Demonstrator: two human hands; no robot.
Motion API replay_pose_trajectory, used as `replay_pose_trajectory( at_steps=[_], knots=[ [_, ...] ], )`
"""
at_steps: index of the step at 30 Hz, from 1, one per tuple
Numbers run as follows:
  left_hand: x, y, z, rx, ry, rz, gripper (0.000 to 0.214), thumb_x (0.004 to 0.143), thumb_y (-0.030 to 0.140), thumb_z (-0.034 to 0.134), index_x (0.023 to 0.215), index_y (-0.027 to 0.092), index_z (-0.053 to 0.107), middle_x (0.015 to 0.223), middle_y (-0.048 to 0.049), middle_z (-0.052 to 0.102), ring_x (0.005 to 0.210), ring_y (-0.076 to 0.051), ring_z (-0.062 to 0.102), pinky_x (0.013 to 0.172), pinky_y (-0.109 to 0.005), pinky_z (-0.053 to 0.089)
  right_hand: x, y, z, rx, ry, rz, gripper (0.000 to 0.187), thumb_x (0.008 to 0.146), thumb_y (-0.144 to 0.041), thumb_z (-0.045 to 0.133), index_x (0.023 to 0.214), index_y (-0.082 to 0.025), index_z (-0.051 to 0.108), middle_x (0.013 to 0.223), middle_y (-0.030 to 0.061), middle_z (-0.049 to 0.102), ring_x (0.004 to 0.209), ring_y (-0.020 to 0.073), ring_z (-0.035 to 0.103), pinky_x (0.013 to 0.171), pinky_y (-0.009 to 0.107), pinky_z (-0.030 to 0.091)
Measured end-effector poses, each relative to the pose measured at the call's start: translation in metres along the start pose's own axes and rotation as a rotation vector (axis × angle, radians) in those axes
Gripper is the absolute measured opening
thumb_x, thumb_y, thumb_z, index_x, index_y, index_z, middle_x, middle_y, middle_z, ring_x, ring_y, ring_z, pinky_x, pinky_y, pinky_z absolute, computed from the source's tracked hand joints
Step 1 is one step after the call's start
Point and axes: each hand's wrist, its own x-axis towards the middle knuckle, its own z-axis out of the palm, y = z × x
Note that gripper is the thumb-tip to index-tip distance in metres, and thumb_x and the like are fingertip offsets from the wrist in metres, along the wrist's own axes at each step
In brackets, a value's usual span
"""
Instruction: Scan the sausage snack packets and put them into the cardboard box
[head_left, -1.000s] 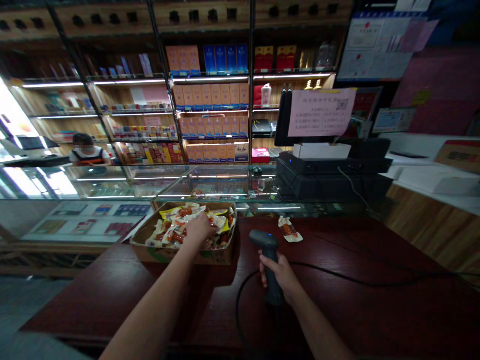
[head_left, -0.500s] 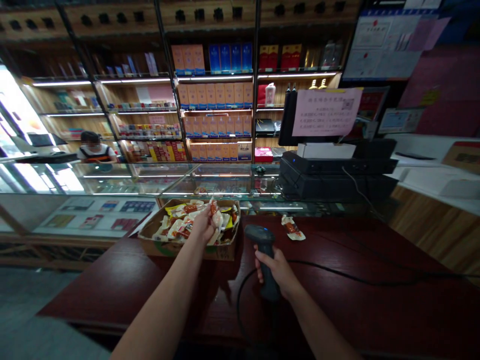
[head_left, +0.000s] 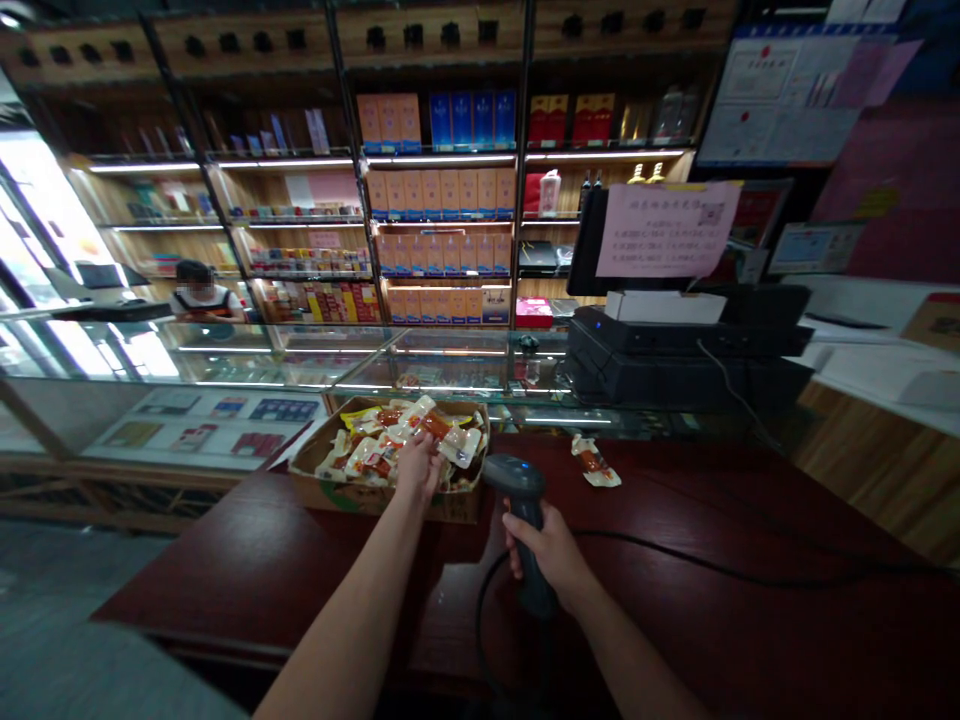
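Note:
My left hand [head_left: 420,470] is over the front of an open cardboard box [head_left: 390,500]. Its fingers are closed on the near edge of a clear-and-cream snack packet [head_left: 436,424] with reddish-brown food inside; the fingertips are partly hidden. Beneath it, the box holds several similar packets [head_left: 369,458], some with yellow wrapping. Right of the box, my right hand [head_left: 551,550] grips the handle of a dark barcode scanner [head_left: 517,476], whose head points left toward the box. A single snack packet [head_left: 595,462] lies on the dark red counter [head_left: 675,510] beyond the scanner.
The scanner's black cable [head_left: 690,545] runs right across the counter. Behind stand a glass display case [head_left: 450,345] and a dark register with a monitor [head_left: 675,350] bearing a pink notice. A person [head_left: 202,295] sits at the far left, before shelves of boxed goods.
The packet in my left hand has gone from upright to lying more flat, tilted to the right. The scanner has shifted slightly left relative to the box. The view has swung slightly left.

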Motion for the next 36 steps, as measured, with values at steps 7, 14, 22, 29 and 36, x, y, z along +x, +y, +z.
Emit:
replay_pose_trajectory(
  at_steps=[7,14,22,29,36],
  knots=[
    [0.000,-0.002,-0.005,-0.060,0.042,0.089,0.013,0.065,0.009,0.060,0.066,0.016,0.049,0.063,0.0027,0.060,0.061,-0.009,0.058,0.069,-0.029,0.053,0.002,-0.002,0.013,-0.009,-0.038,-0.015,0.043,0.065,-0.043,0.067,0.093,-0.017,0.047,0.049,-0.0081,0.054,0.033,0.0090,0.047,0.032,0.020,0.039],
    [0.000,-0.002,-0.007,0.047,0.074,0.118,0.017,0.062,0.015,0.063,0.064,0.018,0.047,0.058,0.0042,0.054,0.058,-0.010,0.054,0.062,-0.025,0.048,0.006,0.002,0.018,-0.001,-0.028,-0.012,0.040,0.065,-0.043,0.067,0.089,-0.018,0.047,0.048,-0.0085,0.053,0.032,0.0093,0.047,0.031,0.020,0.040],
    [0.001,0.001,-0.007,0.159,0.177,0.123,0.018,0.057,0.014,0.065,0.060,0.016,0.047,0.050,0.0065,0.049,0.049,-0.006,0.048,0.052,-0.019,0.041,0.006,0.003,0.017,0.022,-0.020,-0.037,0.038,0.065,-0.043,0.067,0.086,-0.018,0.047,0.046,-0.0085,0.052,0.031,0.0088,0.045,0.030,0.020,0.038],
    [-0.011,-0.009,0.026,0.028,-0.041,0.039,0.019,0.059,0.012,0.063,0.069,0.016,0.047,0.060,0.0030,0.058,0.055,-0.009,0.058,0.055,-0.022,0.047,-0.001,-0.001,-0.021,0.063,0.092,-0.029,0.048,0.060,-0.047,0.071,0.092,-0.017,0.049,0.049,-0.0073,0.055,0.033,0.0093,0.047,0.032,0.020,0.040],
    [-0.030,-0.102,0.087,0.225,-0.270,-0.160,0.020,0.058,0.013,0.062,0.077,0.014,0.053,0.065,-0.0020,0.062,0.055,-0.013,0.060,0.054,-0.026,0.050,-0.015,-0.004,-0.092,0.098,0.324,-0.041,0.053,0.057,-0.047,0.075,0.093,-0.016,0.051,0.050,-0.0072,0.056,0.035,0.0098,0.050,0.033,0.021,0.042]
  ],
)
